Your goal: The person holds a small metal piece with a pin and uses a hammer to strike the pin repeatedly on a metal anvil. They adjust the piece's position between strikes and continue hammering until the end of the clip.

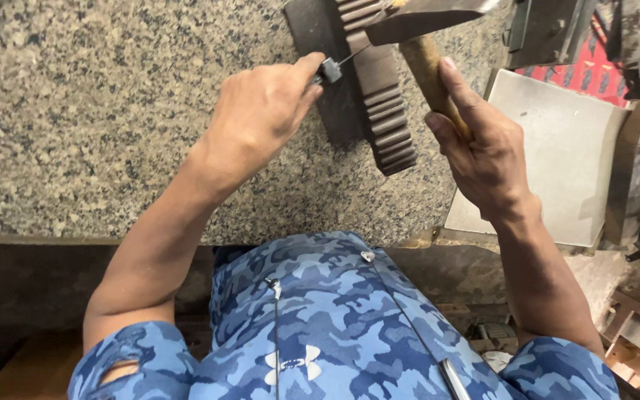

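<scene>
Speckled granite bench [75,111] carrying dark ridged metal block [383,111]. Left hand [261,111] pinching small dark pin [329,70] against block; right hand [483,148] clenching wooden-handled hammer [427,67], poised over pin. Striking step underway; next needing steady pin, square blow.

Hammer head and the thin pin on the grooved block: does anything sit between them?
Nothing visible does. The left hand pinches the thin pin from the side against the grooved block; the right hand grips the hammer, its head just above the pin.
</scene>
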